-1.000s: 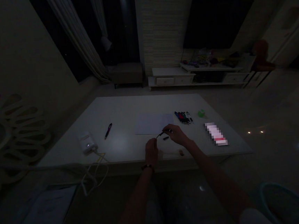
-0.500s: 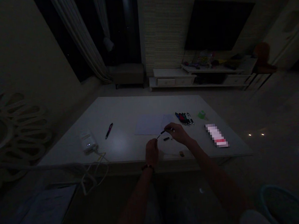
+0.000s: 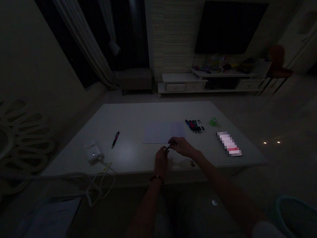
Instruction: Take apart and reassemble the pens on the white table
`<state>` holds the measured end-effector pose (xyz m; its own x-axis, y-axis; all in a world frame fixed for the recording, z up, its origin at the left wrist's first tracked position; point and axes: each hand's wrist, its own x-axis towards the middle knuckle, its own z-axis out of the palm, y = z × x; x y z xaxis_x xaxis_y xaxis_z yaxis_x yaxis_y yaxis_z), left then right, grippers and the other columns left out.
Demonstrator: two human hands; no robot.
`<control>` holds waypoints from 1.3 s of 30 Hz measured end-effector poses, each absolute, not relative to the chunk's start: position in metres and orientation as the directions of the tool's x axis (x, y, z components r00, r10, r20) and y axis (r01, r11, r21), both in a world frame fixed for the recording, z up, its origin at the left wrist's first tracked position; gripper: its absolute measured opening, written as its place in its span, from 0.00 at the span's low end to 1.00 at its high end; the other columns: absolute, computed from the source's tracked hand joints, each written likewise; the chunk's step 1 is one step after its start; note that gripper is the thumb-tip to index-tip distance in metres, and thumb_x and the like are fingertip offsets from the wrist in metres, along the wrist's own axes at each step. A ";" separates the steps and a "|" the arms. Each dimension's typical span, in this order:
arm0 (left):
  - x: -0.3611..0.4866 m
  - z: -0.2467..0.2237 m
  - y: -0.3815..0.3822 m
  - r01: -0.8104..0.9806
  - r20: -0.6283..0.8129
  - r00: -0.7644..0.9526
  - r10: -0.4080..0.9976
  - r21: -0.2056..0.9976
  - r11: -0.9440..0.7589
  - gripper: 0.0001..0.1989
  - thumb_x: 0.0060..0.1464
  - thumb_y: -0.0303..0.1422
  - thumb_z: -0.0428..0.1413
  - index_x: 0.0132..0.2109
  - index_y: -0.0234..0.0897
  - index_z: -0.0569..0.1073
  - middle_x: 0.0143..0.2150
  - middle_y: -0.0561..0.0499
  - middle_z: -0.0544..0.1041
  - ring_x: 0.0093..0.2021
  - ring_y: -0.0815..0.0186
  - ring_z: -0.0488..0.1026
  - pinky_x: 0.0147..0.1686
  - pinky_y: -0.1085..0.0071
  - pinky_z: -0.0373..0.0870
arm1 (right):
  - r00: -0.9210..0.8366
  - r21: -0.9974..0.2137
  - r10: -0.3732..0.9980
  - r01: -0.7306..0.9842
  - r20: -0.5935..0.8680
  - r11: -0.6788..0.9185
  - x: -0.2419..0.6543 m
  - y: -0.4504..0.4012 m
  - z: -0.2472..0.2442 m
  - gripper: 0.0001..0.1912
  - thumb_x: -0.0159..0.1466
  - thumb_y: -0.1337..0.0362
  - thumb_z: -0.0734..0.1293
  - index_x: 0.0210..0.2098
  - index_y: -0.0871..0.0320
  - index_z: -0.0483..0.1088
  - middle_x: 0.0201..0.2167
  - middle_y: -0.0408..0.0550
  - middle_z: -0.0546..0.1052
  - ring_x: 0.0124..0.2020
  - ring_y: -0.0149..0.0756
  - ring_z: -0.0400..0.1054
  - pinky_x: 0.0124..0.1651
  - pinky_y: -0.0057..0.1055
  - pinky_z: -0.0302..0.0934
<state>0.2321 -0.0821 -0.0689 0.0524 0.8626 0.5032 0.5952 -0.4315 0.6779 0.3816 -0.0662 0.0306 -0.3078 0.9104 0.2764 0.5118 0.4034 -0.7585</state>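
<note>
Working slim dark pen-like stick point(image 3: 167, 147), we pinch it between fingers of left hand point(image 3: 161, 159), right hand point(image 3: 182, 147); next seemingly calls for steady alignment.

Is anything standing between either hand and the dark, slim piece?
Nothing visible does: the left hand and right hand both hold the dark, slim piece. The paper lies beyond it, the row of pens off to the right, neither in between.

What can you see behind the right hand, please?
Beyond the right hand lies the paper on the white table. The hand covers part of the paper's near edge, so anything there cannot be seen.
</note>
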 end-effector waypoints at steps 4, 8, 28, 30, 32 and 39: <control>0.231 -0.072 -0.081 0.598 0.483 0.058 0.873 0.684 -0.418 0.10 0.59 0.33 0.48 0.48 0.39 0.65 0.40 0.47 0.74 0.41 0.64 0.71 0.40 0.67 0.67 | -0.265 -0.788 0.935 0.512 0.235 0.343 0.379 -0.064 0.023 0.06 0.54 0.65 0.66 0.30 0.58 0.74 0.27 0.46 0.78 0.29 0.33 0.70 0.34 0.28 0.62; 0.231 -0.075 -0.080 0.609 0.501 0.089 0.861 0.657 -0.445 0.11 0.60 0.32 0.48 0.49 0.38 0.65 0.42 0.47 0.73 0.43 0.64 0.71 0.43 0.66 0.67 | -0.254 -0.784 0.952 0.549 0.173 0.289 0.379 -0.064 0.025 0.06 0.54 0.64 0.66 0.29 0.59 0.75 0.25 0.46 0.77 0.26 0.32 0.69 0.31 0.27 0.61; 0.232 -0.073 -0.082 0.670 0.513 0.207 0.833 0.546 -0.503 0.09 0.62 0.33 0.44 0.44 0.35 0.66 0.37 0.46 0.71 0.39 0.64 0.68 0.40 0.66 0.66 | -0.209 -0.835 0.969 0.503 0.133 0.223 0.386 -0.067 0.013 0.07 0.55 0.62 0.66 0.27 0.59 0.73 0.22 0.44 0.75 0.23 0.29 0.68 0.29 0.25 0.60; 0.233 -0.073 -0.082 0.665 0.513 0.207 0.833 0.551 -0.504 0.09 0.61 0.33 0.44 0.44 0.35 0.66 0.37 0.46 0.71 0.39 0.64 0.68 0.40 0.66 0.66 | -0.191 -0.843 0.974 0.499 0.121 0.202 0.386 -0.068 0.011 0.07 0.55 0.62 0.66 0.27 0.60 0.73 0.21 0.44 0.75 0.23 0.29 0.68 0.29 0.25 0.60; 0.233 -0.072 -0.083 0.666 0.514 0.202 0.834 0.552 -0.502 0.10 0.61 0.33 0.44 0.44 0.35 0.66 0.37 0.46 0.71 0.39 0.64 0.68 0.40 0.66 0.66 | -0.195 -0.847 0.974 0.494 0.111 0.196 0.387 -0.067 0.008 0.07 0.55 0.63 0.66 0.27 0.60 0.72 0.21 0.43 0.75 0.22 0.29 0.67 0.28 0.25 0.60; 0.233 -0.068 -0.086 0.649 0.480 0.217 0.850 0.580 -0.493 0.10 0.62 0.34 0.43 0.42 0.36 0.67 0.37 0.46 0.72 0.38 0.64 0.69 0.38 0.67 0.66 | -0.289 -0.798 0.947 0.532 0.142 0.282 0.391 -0.063 0.016 0.04 0.53 0.67 0.66 0.28 0.59 0.74 0.24 0.45 0.76 0.26 0.31 0.69 0.31 0.26 0.60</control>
